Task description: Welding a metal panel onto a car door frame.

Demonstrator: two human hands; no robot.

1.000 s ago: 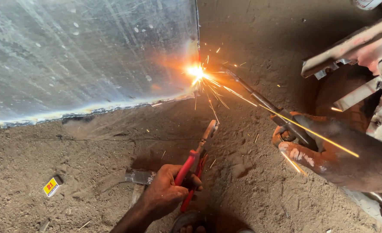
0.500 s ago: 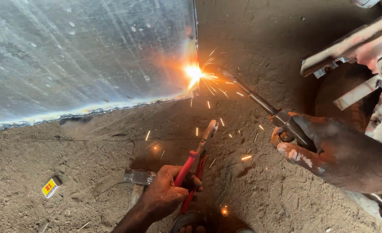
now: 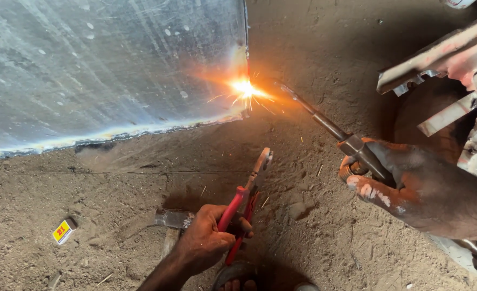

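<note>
Red-handled pliers (image 3: 246, 202) sat gripped in left hand (image 3: 206, 242), long axis up-right toward sheet-metal (image 3: 103, 70) corner; right hand (image 3: 405, 186), nearer, held electrode holder (image 3: 324, 121), tip sparking (image 3: 244, 88) at sheet's lower-right corner above dirt floor (image 3: 114, 205).

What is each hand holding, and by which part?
Left hand grips red pliers by the handles. Right hand holds the torch near its rear end.

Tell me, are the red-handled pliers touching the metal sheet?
No, the red-handled pliers in the left hand point up over the sandy ground, with their tip well short of the metal sheet.
</note>
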